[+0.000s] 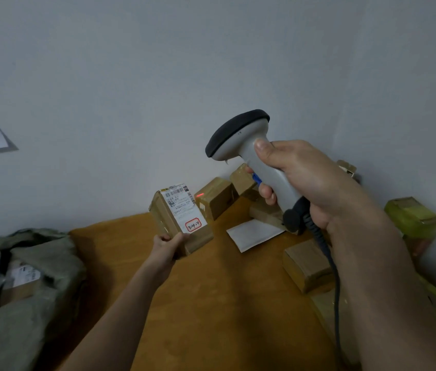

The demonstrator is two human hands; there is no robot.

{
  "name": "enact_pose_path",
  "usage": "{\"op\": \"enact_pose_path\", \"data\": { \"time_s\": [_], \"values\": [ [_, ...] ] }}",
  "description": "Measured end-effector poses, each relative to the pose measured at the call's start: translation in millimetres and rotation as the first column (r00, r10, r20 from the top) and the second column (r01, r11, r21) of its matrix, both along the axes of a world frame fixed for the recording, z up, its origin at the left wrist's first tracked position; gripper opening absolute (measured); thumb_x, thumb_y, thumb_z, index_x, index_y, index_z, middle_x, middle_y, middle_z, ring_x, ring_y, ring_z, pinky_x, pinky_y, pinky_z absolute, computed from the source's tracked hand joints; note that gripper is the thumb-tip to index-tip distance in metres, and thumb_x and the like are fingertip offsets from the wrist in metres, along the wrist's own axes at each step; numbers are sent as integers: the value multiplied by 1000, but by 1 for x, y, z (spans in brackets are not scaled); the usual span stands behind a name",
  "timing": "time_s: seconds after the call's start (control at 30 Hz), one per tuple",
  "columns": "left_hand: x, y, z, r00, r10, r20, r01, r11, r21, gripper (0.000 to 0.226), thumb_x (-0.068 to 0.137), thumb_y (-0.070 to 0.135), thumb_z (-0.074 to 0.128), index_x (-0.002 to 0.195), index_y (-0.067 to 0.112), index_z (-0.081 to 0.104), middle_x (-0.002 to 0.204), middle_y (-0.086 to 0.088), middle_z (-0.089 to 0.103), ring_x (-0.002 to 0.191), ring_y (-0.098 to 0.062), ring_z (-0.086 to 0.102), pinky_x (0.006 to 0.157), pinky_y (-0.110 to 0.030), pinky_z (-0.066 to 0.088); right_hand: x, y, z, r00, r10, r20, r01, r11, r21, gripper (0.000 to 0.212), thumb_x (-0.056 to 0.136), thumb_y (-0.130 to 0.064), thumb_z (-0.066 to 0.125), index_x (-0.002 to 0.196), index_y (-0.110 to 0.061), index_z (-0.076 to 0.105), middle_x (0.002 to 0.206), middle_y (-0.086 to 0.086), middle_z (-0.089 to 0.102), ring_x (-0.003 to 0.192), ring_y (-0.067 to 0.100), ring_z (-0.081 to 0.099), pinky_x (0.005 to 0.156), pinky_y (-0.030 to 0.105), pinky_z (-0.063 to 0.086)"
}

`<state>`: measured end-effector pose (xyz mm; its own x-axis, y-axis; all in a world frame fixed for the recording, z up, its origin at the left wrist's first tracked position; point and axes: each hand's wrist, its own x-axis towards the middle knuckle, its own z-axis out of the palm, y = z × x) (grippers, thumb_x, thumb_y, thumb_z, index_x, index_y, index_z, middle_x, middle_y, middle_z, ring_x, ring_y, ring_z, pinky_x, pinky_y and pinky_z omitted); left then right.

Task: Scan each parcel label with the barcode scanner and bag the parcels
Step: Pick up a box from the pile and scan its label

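Observation:
My left hand (167,243) grips the near end of a brown cardboard parcel (168,223), held tilted above the orange table with its white label (183,208) facing me. My right hand (307,180) grips the handle of a grey barcode scanner (241,137) with a black head, raised to the right of the parcel. A finger lies on its blue trigger. The scanner's red light spot (200,195) falls on a box just right of the label, not on the label itself. The scanner's black cable (331,266) hangs down past my right forearm.
A grey-green bag (37,285) at the left lies open with several parcels inside. More brown boxes (218,198) and a white envelope (254,234) lie on the orange table (211,303) along the wall. Yellow-green wrapped parcels (414,216) sit at the right.

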<state>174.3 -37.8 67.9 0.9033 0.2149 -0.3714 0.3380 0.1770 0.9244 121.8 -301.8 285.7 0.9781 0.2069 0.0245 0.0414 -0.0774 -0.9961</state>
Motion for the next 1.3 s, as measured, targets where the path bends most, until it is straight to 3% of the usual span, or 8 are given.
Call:
{"op": "enact_pose_path", "data": {
  "time_s": [0.17, 0.27, 0.4, 0.5, 0.6, 0.77, 1.03, 1.3],
  "values": [
    [-12, 2, -12, 996, 74, -45, -73, 997, 13, 49, 87, 12, 69, 120, 8, 34, 117, -12, 52, 103, -25, 57, 88, -40, 50, 6, 3, -6, 998, 42, -37, -43, 999, -19, 39, 101, -38, 47, 105, -2, 61, 70, 8, 53, 50, 9, 51, 45, 20, 43],
    [-21, 6, -19, 986, 149, -72, -150, 989, 0, 45, 87, 9, 68, 118, 6, 35, 112, -10, 53, 94, -21, 57, 81, -37, 49, 12, 13, -11, 993, 78, -85, -78, 997, 8, 40, 101, -36, 48, 107, 1, 61, 76, 9, 52, 49, 9, 50, 44, 20, 41],
    [-38, 18, -26, 979, 180, -94, -182, 983, -10, 45, 88, 9, 67, 119, 8, 34, 112, -8, 54, 96, -19, 58, 78, -34, 51, 13, 31, -22, 982, 116, -147, -112, 993, 35, 43, 101, -35, 49, 109, 6, 60, 77, 9, 53, 48, 9, 49, 42, 19, 40],
    [-47, 34, -28, 976, 198, -95, -200, 980, -9, 45, 88, 10, 67, 118, 10, 33, 111, -7, 53, 96, -19, 57, 89, -39, 51, 8, 48, -27, 978, 133, -164, -134, 991, 5, 45, 100, -37, 50, 109, 5, 62, 74, 12, 54, 48, 11, 50, 43, 20, 42],
    [-51, 58, -28, 977, 192, -89, -195, 980, -30, 47, 88, 11, 68, 121, 8, 34, 116, -10, 53, 98, -20, 57, 80, -35, 52, 2, 71, -24, 976, 136, -173, -138, 990, 0, 37, 100, -37, 50, 102, -3, 63, 63, 1, 58, 46, 10, 51, 44, 20, 43],
    [-53, 104, -28, 989, 130, -70, -134, 989, -62, 55, 84, 14, 71, 125, 12, 35, 119, -8, 53, 103, -21, 56, 69, -28, 49, -10, 124, -22, 987, 106, -125, -107, 994, -4, 38, 100, -36, 49, 106, 0, 63, 72, -1, 58, 49, 10, 51, 45, 21, 43],
    [-69, 212, -32, 984, 155, -87, -159, 986, -48, 53, 80, 13, 75, 118, 10, 38, 117, -11, 57, 103, -24, 60, 74, -31, 53, -29, 245, -23, 989, 81, -120, -84, 996, -20, 41, 101, -37, 50, 107, 2, 63, 72, 5, 57, 51, 12, 51, 46, 23, 44],
    [-98, 294, -41, 979, 147, -140, -155, 987, -45, 54, 80, 16, 75, 119, 11, 37, 118, -13, 58, 102, -25, 62, 70, -30, 52, -37, 334, -33, 979, 147, -140, -153, 988, -36, 41, 101, -37, 49, 106, 1, 64, 89, 18, 61, 55, 18, 50, 53, 30, 43]
  ]
}}
